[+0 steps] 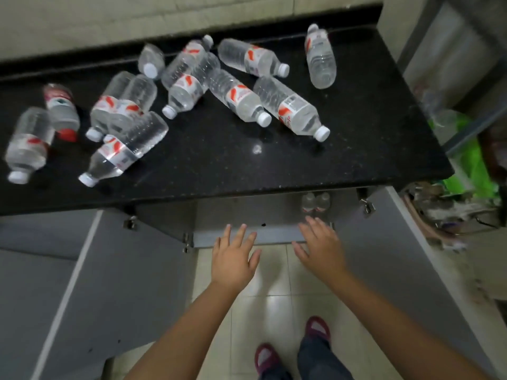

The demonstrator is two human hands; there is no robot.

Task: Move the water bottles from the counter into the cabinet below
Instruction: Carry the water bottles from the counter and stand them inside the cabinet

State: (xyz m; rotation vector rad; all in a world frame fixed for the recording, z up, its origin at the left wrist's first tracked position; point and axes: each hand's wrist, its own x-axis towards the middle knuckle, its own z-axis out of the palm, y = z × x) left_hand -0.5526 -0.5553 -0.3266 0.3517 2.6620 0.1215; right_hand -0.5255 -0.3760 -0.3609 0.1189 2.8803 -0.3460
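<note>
Several clear water bottles with white caps and red-white labels lie scattered on the black counter [247, 165], among them one near the front left [123, 149] and one towards the right [290, 105]. One bottle with a red cap [61, 111] lies at the left. Below the counter the cabinet [247, 212] stands open, with two bottles [315, 202] upright inside at the right. My left hand [233, 256] and my right hand [321, 248] hover empty with fingers spread, in front of the cabinet's lower edge.
The grey cabinet doors swing out to the left [109, 283] and to the right [384, 256]. A shelf rack with green bags [466, 160] and clutter stands at the right. Pale floor tiles and my feet in red slippers [315, 329] are below.
</note>
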